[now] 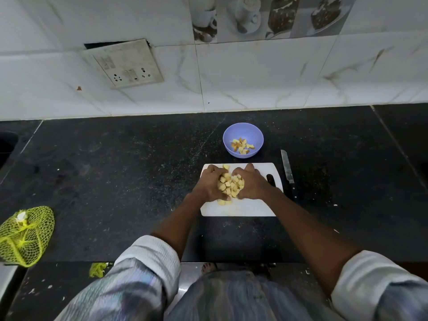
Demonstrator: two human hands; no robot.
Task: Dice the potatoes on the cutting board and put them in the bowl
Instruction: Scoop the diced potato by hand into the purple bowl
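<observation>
A heap of yellow potato cubes (231, 185) sits on the white cutting board (250, 208). My left hand (209, 184) and my right hand (251, 183) cup the heap from both sides, fingers curled round it. A few loose cubes (223, 202) lie on the board below my left hand. Beyond the board stands a lilac bowl (243, 133) holding several potato cubes (242, 146). A knife (287, 170) lies on the counter just right of the board, blade pointing away from me.
The black stone counter (115, 170) runs to a tiled wall with a socket plate (125, 63). A yellow net bag (24, 235) lies at the near left edge. A sink corner (7, 144) shows at far left.
</observation>
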